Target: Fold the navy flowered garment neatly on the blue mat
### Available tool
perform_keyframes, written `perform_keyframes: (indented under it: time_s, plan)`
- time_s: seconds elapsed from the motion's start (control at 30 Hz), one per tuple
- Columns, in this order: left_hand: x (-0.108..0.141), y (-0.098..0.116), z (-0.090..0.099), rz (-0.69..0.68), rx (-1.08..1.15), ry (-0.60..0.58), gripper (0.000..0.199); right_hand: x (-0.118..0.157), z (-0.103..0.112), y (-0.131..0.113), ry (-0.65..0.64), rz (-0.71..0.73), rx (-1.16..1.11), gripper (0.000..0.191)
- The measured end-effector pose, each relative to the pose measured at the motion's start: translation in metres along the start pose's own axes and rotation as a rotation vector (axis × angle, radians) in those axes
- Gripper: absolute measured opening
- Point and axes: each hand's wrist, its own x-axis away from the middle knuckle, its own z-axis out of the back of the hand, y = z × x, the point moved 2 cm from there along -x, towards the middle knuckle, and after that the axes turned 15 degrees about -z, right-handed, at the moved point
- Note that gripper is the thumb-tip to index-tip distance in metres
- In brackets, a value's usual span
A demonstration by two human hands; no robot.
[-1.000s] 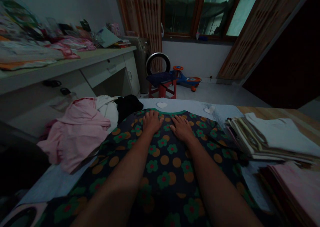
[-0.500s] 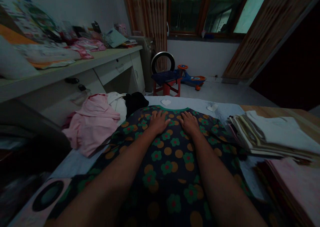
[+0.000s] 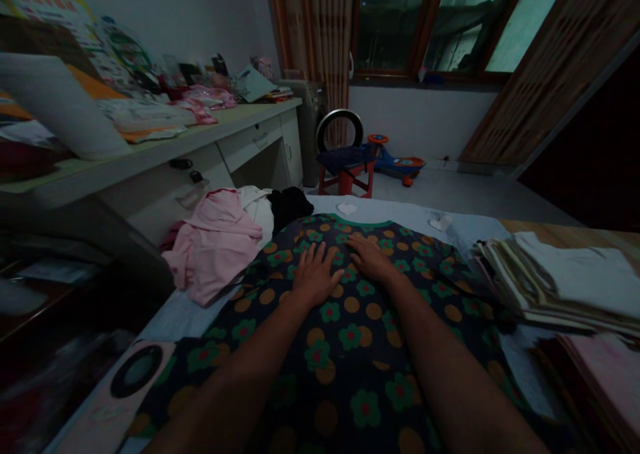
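Note:
A dark garment (image 3: pixel 350 337) with green flowers, orange dots and a green neckline lies spread over the table in front of me, neckline at the far side. My left hand (image 3: pixel 315 277) rests flat on its upper part, fingers spread and pointing away from me. Close by on the right, my right hand (image 3: pixel 370 257) also lies on the cloth below the neckline, fingers stretched out and angled to the left. Neither hand grips the fabric. Both forearms cover parts of the garment.
Left of the garment lies a heap of clothes with a pink piece (image 3: pixel 220 241) and a black one (image 3: pixel 290 204). Folded white and beige clothes (image 3: pixel 575 274) are stacked on the right, near a folded pink pile (image 3: pixel 605 367). A red stool (image 3: pixel 346 181) stands beyond the table.
My left hand has slid down from near the neckline toward me. My right hand has shifted inward and turned left. The camera view has swung a little to the left.

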Motion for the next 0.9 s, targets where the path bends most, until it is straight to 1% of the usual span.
perform_keyframes:
  time_s: [0.13, 0.23, 0.33, 0.43, 0.57, 0.7, 0.8, 0.9]
  plan:
    - [0.001, 0.000, -0.003, 0.028, 0.011, 0.040, 0.059, 0.003, -0.001, 0.004, -0.009, -0.103, 0.119, 0.054]
    - [0.001, -0.002, -0.002, 0.108, 0.015, 0.051, 0.058, 0.003, -0.001, 0.005, -0.009, -0.170, 0.165, 0.060]
    - [0.001, -0.004, -0.002, 0.168, -0.005, 0.065, 0.055, 0.003, -0.002, 0.003, 0.009, -0.215, 0.191, 0.062]
    - [0.001, -0.005, -0.002, 0.171, -0.040, 0.093, 0.052, 0.003, -0.004, 0.003, 0.028, -0.228, 0.192, 0.062]
    - [0.003, -0.004, -0.002, 0.131, -0.071, 0.140, 0.045, 0.001, -0.003, 0.004, 0.050, -0.234, 0.154, 0.058]
    - [0.005, -0.002, 0.004, -0.001, -0.039, 0.195, 0.038, 0.003, 0.006, -0.002, 0.032, -0.260, 0.128, 0.051]
    - [0.006, -0.001, 0.008, -0.046, -0.039, 0.204, 0.038, 0.017, 0.015, -0.018, -0.009, -0.285, 0.123, 0.048]
    - [0.006, 0.000, 0.010, -0.056, -0.064, 0.173, 0.036, 0.042, 0.015, -0.036, -0.044, -0.300, 0.109, 0.047]
